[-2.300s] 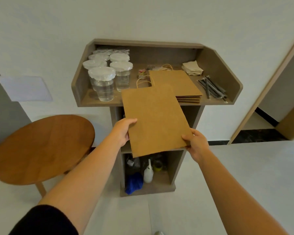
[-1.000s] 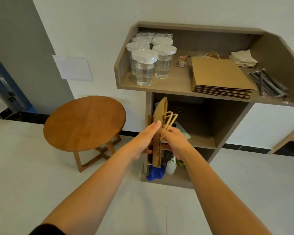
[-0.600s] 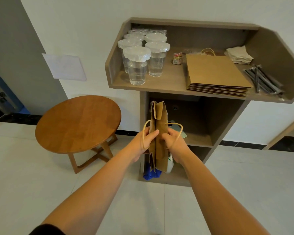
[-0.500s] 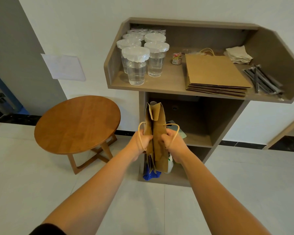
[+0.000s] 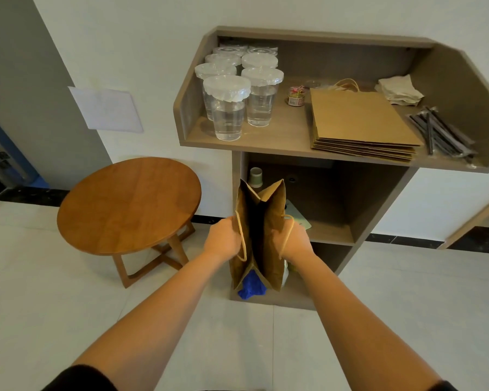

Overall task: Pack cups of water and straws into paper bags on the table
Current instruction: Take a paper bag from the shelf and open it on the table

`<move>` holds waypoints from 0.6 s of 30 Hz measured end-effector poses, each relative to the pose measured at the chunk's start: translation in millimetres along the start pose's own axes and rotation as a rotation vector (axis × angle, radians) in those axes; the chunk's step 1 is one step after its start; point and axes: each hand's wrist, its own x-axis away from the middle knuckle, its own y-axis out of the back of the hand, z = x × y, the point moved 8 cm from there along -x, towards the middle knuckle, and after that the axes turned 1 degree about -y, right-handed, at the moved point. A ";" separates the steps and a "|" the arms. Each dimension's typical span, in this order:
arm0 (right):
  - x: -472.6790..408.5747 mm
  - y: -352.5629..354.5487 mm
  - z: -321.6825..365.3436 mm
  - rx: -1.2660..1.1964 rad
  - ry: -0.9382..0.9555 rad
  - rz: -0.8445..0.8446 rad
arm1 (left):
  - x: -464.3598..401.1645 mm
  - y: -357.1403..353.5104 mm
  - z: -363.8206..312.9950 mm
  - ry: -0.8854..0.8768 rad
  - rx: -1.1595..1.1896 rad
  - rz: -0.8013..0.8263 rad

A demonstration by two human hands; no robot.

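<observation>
I hold a brown paper bag (image 5: 268,221) upright in front of the stand, its mouth partly spread. My left hand (image 5: 222,239) grips its left wall and my right hand (image 5: 292,240) grips its right wall, the rope handles hanging over my fingers. On the stand's top shelf (image 5: 283,142) stand several clear cups of water (image 5: 227,108) with white film lids. To their right lies a stack of flat paper bags (image 5: 359,122), and several dark wrapped straws (image 5: 441,134) lie at the far right.
A round wooden table (image 5: 127,204) stands to the left on the tiled floor. Folded napkins (image 5: 398,90) and a small jar (image 5: 295,95) sit on the top shelf. Lower shelves hold a paper cup (image 5: 256,176), a blue cloth (image 5: 250,286) and a bottle.
The flat bag taken off the stack was turned on edge, then both hands pulled its walls apart; its mouth is now wider open than half a second ago.
</observation>
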 end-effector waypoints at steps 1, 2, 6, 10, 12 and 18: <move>-0.7 0.9 -0.9 0.072 -0.005 -0.008 | -1.1 3.7 2.8 0.011 -0.015 -0.029; -1.5 2.5 -3.0 0.127 -0.019 -0.023 | -1.8 7.3 5.9 0.025 -0.034 -0.058; -4.4 12.5 -15.2 0.176 -0.125 -0.070 | -4.8 22.5 15.1 0.084 -0.178 -0.141; -4.4 22.5 -15.3 0.299 -0.156 -0.106 | -7.0 35.4 26.1 0.131 -0.280 -0.176; -4.0 25.4 -14.4 0.345 -0.155 -0.126 | -6.5 38.2 29.9 0.150 -0.332 -0.179; -2.7 23.0 -10.3 0.414 -0.143 -0.130 | -7.4 51.3 30.3 0.164 -0.469 -0.231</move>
